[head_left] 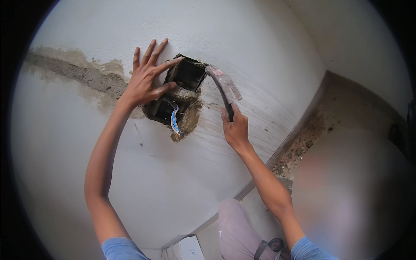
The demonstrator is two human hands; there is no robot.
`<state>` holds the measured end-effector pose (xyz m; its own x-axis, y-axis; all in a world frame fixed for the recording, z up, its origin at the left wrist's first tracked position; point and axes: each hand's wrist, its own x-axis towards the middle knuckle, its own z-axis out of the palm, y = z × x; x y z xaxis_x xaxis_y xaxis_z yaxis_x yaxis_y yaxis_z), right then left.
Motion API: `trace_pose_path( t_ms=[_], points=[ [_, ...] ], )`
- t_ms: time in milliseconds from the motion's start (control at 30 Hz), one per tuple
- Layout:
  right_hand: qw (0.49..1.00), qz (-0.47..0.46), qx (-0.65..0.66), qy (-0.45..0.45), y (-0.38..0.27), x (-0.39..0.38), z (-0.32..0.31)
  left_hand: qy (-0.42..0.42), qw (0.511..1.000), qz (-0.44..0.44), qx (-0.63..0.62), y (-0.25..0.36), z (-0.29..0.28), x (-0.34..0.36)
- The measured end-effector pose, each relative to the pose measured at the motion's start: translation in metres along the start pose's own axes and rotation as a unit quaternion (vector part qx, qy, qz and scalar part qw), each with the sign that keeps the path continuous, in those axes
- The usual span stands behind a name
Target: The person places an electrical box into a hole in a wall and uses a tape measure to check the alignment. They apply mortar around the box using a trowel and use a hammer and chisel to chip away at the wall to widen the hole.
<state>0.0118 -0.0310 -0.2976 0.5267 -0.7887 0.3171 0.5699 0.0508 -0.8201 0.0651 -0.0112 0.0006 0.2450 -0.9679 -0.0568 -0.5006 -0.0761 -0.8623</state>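
**Hammer held at a wall opening beside two recessed boxes**

A ragged opening [175, 97] is seen cut into a white plastered wall [173, 182], and everything else is placed here in relation to it. Two dark recessed boxes are set inside it: an upper box [188, 73] and a lower box [164, 109], with a lump of grey mortar [182, 94] between them. From the lower box a bundle of blue and white wires [174, 122] is seen hanging toward the bottom edge of the opening.

The left hand [145, 78] is laid flat on the wall at the opening's left rim, fingers spread wide and nothing gripped; the index fingertip is stretched across to the top edge of the upper box, and the thumb is rested near the mortar lump.

The right hand [235, 128] is closed round the handle of a hammer [223, 86], just to the right of the opening. The hammer (its head smeared with pale dust) is angled up and leftward, so that its head is brought close to the upper box's right edge; whether contact is made cannot be told.

Left of the opening, a grey filled chase [82, 73] is run across the plaster. Well to the lower right, rubble [299, 151] is scattered along the floor's edge.
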Motion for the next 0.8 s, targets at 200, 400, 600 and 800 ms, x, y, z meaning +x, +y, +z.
trace_pose_path(
  t_ms=[200, 400, 600, 800],
  points=[
    [1.0, -0.008, 0.021, 0.005, -0.005, 0.009, -0.002, -0.007, 0.999, -0.033, 0.003, 0.001, 0.003, 0.0],
    [0.998, -0.059, -0.026, 0.003, -0.006, 0.024, 0.009, 0.007, 0.999, 0.01, 0.03, -0.001, 0.005, 0.0],
    [0.998, -0.054, -0.004, 0.015, 0.004, 0.019, 0.007, -0.019, 0.999, 0.0, 0.041, 0.002, 0.002, 0.003],
    [0.994, 0.048, 0.056, 0.083, -0.007, 0.007, -0.023, 0.014, 0.999, 0.022, 0.027, -0.006, -0.004, 0.006]
  ],
)
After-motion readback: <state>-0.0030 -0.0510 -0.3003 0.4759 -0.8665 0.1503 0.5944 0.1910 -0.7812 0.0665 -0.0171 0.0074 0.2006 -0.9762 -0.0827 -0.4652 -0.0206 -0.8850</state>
